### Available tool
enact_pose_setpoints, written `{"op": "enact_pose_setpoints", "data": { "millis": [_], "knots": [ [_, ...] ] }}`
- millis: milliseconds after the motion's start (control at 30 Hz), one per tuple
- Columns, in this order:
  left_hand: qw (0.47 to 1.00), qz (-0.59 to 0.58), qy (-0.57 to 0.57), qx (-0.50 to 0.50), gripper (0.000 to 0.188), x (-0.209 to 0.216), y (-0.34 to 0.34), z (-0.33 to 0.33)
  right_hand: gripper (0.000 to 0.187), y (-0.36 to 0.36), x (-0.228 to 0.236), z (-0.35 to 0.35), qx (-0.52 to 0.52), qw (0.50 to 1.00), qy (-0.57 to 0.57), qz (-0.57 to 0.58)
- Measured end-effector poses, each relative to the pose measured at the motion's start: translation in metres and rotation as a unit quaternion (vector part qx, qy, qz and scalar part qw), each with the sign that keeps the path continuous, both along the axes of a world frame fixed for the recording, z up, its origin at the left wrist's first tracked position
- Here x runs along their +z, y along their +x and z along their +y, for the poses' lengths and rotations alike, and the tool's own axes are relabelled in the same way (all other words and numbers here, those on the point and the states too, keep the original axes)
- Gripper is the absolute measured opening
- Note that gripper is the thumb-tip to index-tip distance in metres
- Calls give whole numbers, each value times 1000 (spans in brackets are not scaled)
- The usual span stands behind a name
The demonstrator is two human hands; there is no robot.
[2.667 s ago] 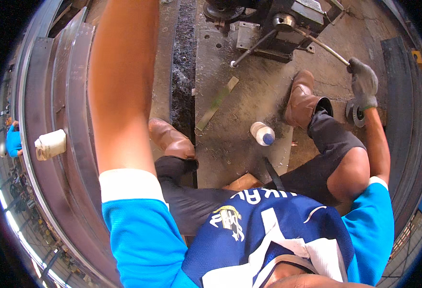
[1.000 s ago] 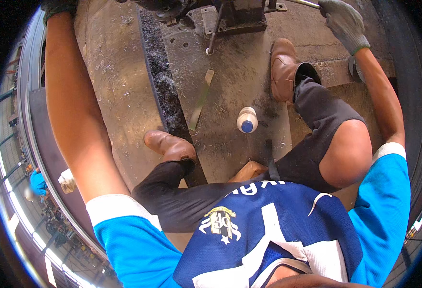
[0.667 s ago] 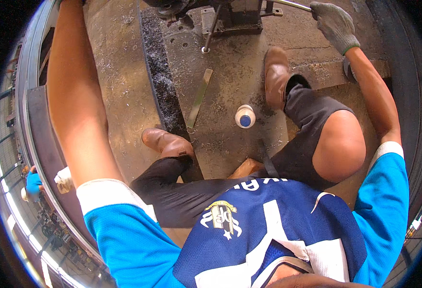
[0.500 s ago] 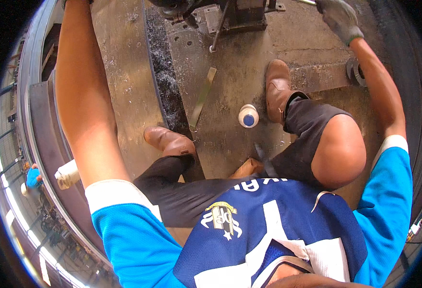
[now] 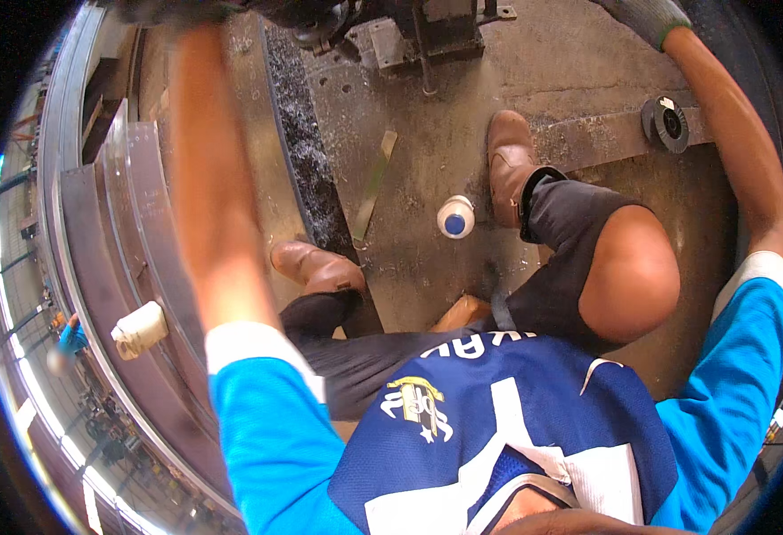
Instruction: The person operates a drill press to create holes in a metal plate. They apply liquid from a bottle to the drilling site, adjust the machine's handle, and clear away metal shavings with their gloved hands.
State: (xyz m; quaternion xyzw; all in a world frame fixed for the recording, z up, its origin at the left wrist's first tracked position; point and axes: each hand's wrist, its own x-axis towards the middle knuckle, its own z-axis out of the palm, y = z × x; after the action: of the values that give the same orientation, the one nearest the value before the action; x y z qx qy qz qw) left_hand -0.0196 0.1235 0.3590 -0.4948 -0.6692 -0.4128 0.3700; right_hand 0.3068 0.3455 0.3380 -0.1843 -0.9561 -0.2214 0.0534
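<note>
My left hand, in a dark glove, reaches to the upper edge beside a dark metal machine. Motion smears it and its fingers do not show. At the upper right, my right hand wears a grey knitted glove with a green-edged cuff. The frame edge cuts off its fingers, so whatever it touches is hidden. The machine stands on a flat base, with a thin rod hanging down its front. Between my boots and the machine a thin flat metal strip lies on the steel surface.
A white bottle with a blue cap stands between my boots. A black spool lies to the right. Metal shavings fill a dark groove. On the left, a whitish container rests on steel beams; a person is far beyond.
My left arm has swung to the right. The right hand has moved up and outward, so less of it shows; the light rod seen at its fingers is out of view.
</note>
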Motion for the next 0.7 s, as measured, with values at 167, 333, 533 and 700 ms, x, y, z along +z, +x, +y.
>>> {"op": "enact_pose_setpoints", "data": {
  "millis": [167, 333, 533, 700],
  "knots": [
    [953, -43, -233, -192, 50, -62, 129, 61, 31, -39, 36, -7, 140, 983, 53, 104],
    [916, 43, -393, -73, 29, -44, 127, 95, 36, -33, 82, 29, 0, 818, -573, 51],
    [948, 31, -279, -153, 26, -27, 78, 22, 31, -30, -236, 2, -159, 730, -640, 181],
    [999, -38, 19, 30, 53, 19, 17, -29, 20, -11, -307, 29, -55, 855, -474, 204]
  ]
}}
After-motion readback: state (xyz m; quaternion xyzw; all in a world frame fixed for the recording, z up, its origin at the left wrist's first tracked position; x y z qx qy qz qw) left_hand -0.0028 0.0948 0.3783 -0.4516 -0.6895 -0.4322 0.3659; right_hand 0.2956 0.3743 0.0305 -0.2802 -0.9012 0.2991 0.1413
